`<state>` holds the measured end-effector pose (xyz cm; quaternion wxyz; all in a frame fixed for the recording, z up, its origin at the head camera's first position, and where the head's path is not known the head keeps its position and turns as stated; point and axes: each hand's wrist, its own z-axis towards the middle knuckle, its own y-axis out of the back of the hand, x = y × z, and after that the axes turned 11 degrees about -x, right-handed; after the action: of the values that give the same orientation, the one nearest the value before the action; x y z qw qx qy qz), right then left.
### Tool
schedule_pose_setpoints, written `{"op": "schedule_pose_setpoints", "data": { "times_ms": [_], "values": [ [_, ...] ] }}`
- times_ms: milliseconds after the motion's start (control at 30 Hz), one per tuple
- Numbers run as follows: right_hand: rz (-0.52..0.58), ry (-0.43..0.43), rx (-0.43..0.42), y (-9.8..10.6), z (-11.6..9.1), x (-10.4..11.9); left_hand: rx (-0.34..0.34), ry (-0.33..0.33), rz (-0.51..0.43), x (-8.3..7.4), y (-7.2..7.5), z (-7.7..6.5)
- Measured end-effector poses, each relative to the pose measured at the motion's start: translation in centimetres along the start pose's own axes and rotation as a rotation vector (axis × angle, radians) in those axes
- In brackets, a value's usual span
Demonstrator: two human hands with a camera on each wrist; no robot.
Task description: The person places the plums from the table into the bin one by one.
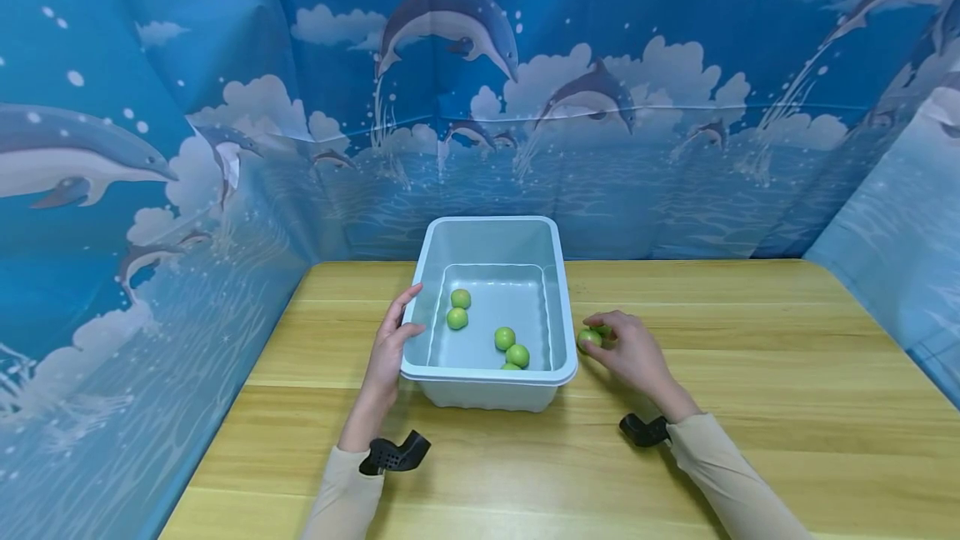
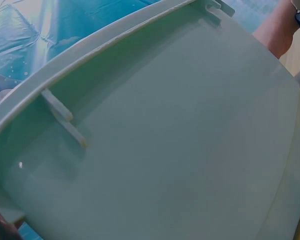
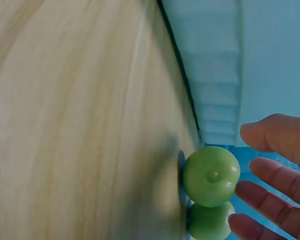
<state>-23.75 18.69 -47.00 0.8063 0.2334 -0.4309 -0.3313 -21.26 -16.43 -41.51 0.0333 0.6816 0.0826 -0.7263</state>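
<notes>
A pale blue-grey plastic basin stands on the table, holding several small round green fruits that look like limes. My left hand holds its left rim, thumb over the edge and the other fingers along the outside. Only the basin's outer wall fills most of the left wrist view. Right of the basin, two more green fruits lie side by side on the wood. My right hand is over them, thumb and fingers spread around the pair; the thumb is apart from the nearer fruit in the right wrist view.
The wooden table extends to both sides of the basin and in front of it. A blue curtain printed with dolphins hangs behind the table's back edge and along its left side. Each wrist carries a black camera mount.
</notes>
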Motion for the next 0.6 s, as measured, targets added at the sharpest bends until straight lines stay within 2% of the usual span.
{"op": "schedule_pose_setpoints", "data": {
  "times_ms": [600],
  "values": [
    [-0.044,-0.036,0.044,-0.24,-0.46,-0.1,-0.002,-0.003,-0.009,-0.05,-0.06,-0.09]
  ]
}}
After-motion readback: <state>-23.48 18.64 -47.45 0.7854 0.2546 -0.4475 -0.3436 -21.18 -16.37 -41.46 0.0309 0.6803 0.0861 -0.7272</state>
